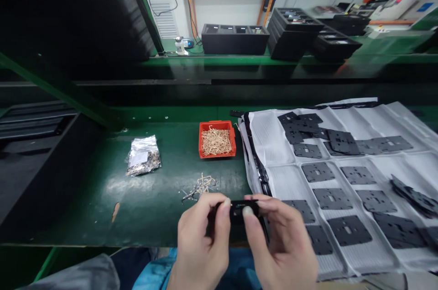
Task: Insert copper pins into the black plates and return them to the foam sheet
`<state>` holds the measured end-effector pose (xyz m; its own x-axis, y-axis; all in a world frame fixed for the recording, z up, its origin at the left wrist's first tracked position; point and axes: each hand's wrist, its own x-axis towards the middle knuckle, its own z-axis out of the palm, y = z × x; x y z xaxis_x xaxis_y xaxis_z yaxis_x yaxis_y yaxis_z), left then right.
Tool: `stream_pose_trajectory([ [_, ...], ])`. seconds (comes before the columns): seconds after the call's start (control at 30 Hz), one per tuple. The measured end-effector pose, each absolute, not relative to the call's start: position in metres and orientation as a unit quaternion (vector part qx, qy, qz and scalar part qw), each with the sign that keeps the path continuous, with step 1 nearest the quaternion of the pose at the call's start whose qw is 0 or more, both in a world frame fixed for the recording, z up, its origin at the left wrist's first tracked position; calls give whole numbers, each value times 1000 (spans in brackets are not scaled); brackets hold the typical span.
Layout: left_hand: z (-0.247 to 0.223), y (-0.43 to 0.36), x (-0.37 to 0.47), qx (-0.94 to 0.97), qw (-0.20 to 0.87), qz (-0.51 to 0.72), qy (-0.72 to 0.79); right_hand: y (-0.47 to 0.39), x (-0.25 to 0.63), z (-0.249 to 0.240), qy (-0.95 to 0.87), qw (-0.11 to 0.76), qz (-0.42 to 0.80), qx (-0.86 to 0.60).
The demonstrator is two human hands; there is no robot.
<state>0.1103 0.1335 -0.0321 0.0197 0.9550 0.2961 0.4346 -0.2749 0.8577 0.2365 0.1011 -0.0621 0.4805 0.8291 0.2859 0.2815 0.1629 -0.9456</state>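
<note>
Both hands hold a small black plate (243, 206), tilted nearly edge-on towards me, above the front of the green bench. My left hand (201, 237) pinches its left end between thumb and index finger; a tiny light spot shows at that fingertip, too small to name. My right hand (282, 239) grips the other end, its thumb pressed on the plate's near face. Just beyond the hands lies a loose pile of thin tan and dark bent strips (204, 184). Behind it stands a red bin (217, 156) filled with similar tan strips (216, 140).
To the right, white padded sheeting (273, 137) carries several flat black plates (349, 230) with slots and holes. A clear bag of small parts (143, 156) lies left on the green bench (171, 144). Black boxes (235, 42) stand on the shelf beyond.
</note>
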Motion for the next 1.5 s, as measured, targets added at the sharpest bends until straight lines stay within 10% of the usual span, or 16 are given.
stream_pose_trajectory([
  [0.8, -15, 140, 94, 544, 495, 420, 532, 99, 250, -42, -488, 606, 330, -534],
  [1.27, -16, 134, 90, 683, 312, 402, 524, 100, 240, -48, -577, 621, 148, -509],
  [1.5, -15, 127, 97, 667, 226, 446, 553, 102, 227, -61, -428, 660, 259, -560],
])
